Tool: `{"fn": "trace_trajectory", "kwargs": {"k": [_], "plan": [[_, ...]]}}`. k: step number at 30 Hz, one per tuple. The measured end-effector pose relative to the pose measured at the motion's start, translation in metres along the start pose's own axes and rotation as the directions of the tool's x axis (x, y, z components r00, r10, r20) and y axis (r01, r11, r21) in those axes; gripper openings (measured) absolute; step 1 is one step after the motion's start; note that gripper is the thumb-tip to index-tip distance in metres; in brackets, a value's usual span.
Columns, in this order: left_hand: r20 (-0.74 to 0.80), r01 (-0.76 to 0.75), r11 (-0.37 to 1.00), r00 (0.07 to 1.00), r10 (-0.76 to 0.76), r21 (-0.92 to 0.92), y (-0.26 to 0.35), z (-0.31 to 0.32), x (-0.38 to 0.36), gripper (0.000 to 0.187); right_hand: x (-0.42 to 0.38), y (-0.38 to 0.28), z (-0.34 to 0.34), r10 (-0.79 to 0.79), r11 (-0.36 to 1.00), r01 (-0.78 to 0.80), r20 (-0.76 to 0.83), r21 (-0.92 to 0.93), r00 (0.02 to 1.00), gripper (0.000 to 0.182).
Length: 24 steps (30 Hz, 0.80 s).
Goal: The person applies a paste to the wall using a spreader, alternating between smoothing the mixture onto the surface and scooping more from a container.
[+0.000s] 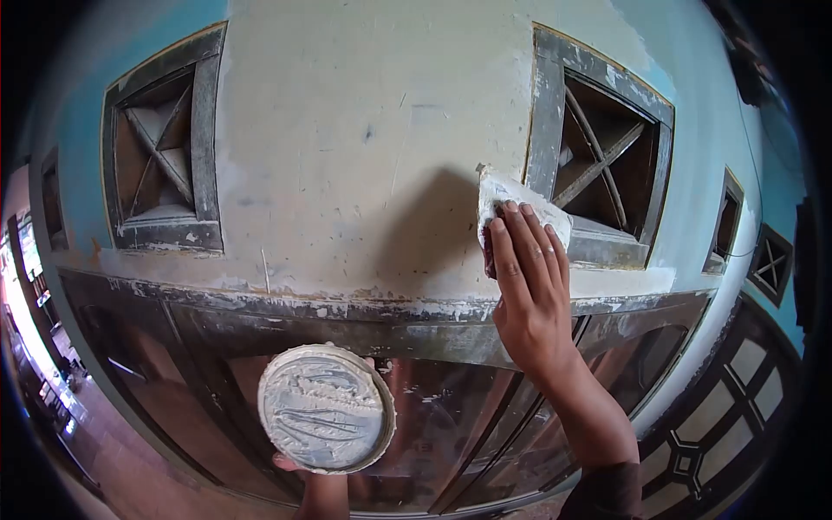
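Observation:
My right hand (533,273) presses a putty-smeared scraper blade (520,198) against the wall (321,165), just left of the right vent frame. Its fingers lie along the blade, and a dark reddish edge shows under them. Below and to the left, my left hand (289,464) holds up a round lid (325,409) coated with off-white putty, its face turned towards me. Most of the left hand is hidden behind the lid; a thumb and some fingertips show at its rim. Pale filler covers the wall, with scratches and small dark marks.
Framed vents with crossed bars stand on the left (160,152) and the right (598,160). A putty-spotted wooden ledge (416,312) runs below, above dark glazed panels (442,416). Far right is a patterned door (719,416); a tiled floor (130,451) shows lower left.

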<state>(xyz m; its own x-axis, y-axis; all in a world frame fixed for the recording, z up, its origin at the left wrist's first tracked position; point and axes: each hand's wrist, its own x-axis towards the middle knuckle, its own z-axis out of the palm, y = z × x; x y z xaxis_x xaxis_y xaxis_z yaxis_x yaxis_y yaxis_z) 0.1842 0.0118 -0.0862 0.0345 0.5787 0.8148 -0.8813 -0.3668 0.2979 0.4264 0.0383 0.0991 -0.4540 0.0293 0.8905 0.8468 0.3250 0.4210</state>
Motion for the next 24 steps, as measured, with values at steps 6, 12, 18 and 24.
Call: {"fn": "trace_trajectory", "kwargs": {"k": [6,12,18,24], "plan": [[0.024,-0.17,0.985,0.985,0.17,0.022,0.022,0.002,0.028,0.113,0.006,-0.006,0.013,0.072,0.992,-0.06,0.112,-0.111,0.991,0.053],[-0.022,-0.192,0.981,0.981,0.191,-0.008,0.072,-0.043,0.038,0.061,-0.008,-0.013,0.022,0.041,0.999,-0.034,0.222,-0.032,0.974,0.054],[0.053,-0.165,0.985,0.985,0.162,0.056,0.077,-0.054,0.045,0.063,-0.013,-0.017,0.005,0.015,0.999,-0.011,0.106,-0.037,0.994,0.054],[0.055,-0.092,0.993,0.994,0.096,-0.077,0.074,-0.063,0.047,0.076,-0.005,-0.01,0.028,0.039,0.999,-0.033,0.174,-0.041,0.984,0.056]]}}
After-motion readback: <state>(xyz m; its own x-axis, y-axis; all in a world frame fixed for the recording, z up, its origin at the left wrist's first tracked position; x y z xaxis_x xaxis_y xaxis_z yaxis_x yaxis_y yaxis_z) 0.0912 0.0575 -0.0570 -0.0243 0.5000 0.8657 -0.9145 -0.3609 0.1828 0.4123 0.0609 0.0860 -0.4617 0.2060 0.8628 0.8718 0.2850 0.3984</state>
